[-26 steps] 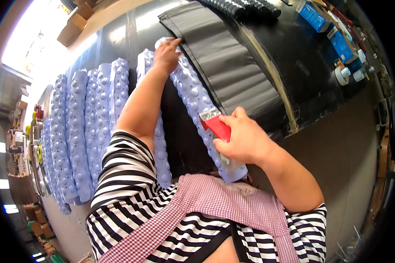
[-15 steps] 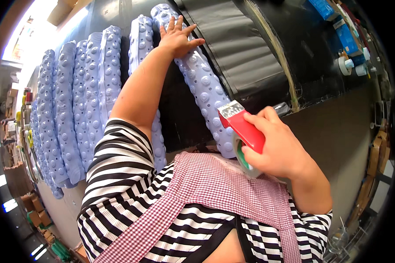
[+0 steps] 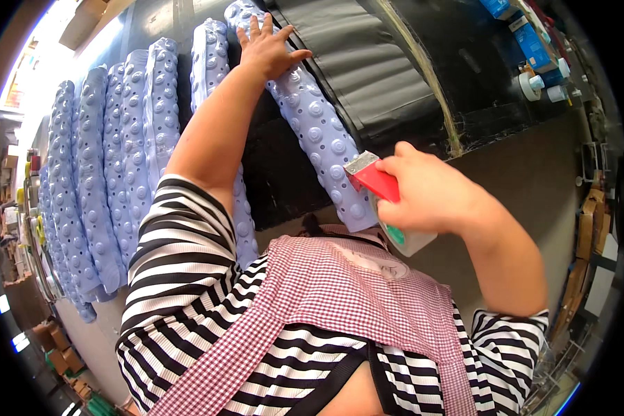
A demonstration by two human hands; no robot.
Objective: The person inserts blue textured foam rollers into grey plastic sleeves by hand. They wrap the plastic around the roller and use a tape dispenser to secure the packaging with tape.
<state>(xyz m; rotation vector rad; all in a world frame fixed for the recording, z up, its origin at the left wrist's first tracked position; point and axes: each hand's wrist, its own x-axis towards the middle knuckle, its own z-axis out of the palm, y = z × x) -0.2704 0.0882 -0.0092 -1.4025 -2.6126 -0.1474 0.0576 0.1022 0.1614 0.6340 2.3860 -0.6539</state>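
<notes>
A rolled blue bath mat with round bumps and small holes lies slantwise on the black table, its near end close to my apron. Across its far part my left hand rests with fingers spread. My right hand is wrapped round a red tape dispenser, whose metal cutter end is over the roll's near right side. Below the fist, a clear tape roll with a green core shows. Whether the tape sticks to the mat cannot be made out.
Several more rolled blue mats lie side by side at the left. A folded grey-black sheet and a bundle of pale strands lie right of the roll. Blue boxes and white tape rolls stand at the far right.
My right hand and the dispenser have shifted slightly right and up, and the dispenser has turned. My left hand stays spread on the roll. The whole view has shifted a little.
</notes>
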